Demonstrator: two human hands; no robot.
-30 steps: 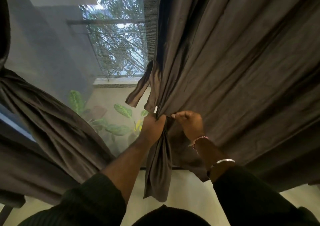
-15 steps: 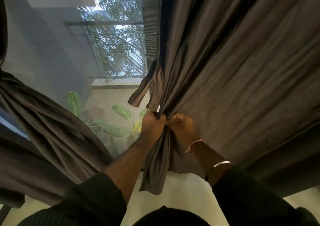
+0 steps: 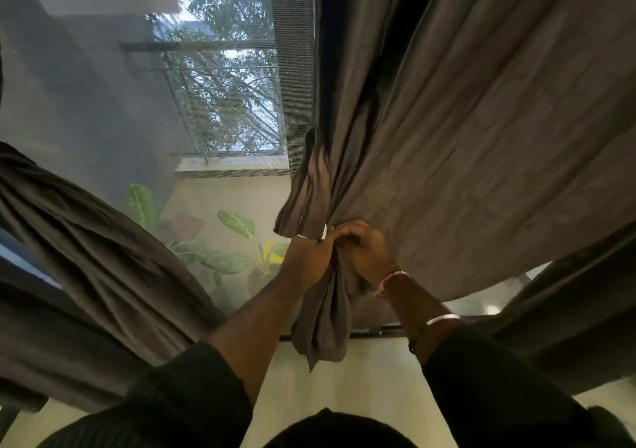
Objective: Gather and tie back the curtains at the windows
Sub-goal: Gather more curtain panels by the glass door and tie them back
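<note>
- The dark grey-brown fabric curtain on the right (image 3: 481, 145) is bunched into a narrow neck at the middle of the view, its gathered tail (image 3: 323, 327) hanging below that neck.
- The left hand (image 3: 306, 258) is clenched round the neck from the left; the right hand (image 3: 364, 251), touching it, has fingers curled into the same bunch.
- A short flap of matching fabric (image 3: 304, 200), likely the tie-back band, sticks up just above the neck; a small white bit shows at its base, too small to identify.
- The risk, as I judge it: if either hand loosens before the band is cinched, the slippery folds would spill out and the bunch would fall open.
- Left of the neck, a second grey-brown curtain (image 3: 86, 241) is already drawn aside.
- Beyond the neck, a mesh-screened window (image 3: 220, 103) shows green leafy plants (image 3: 220, 258).
</note>
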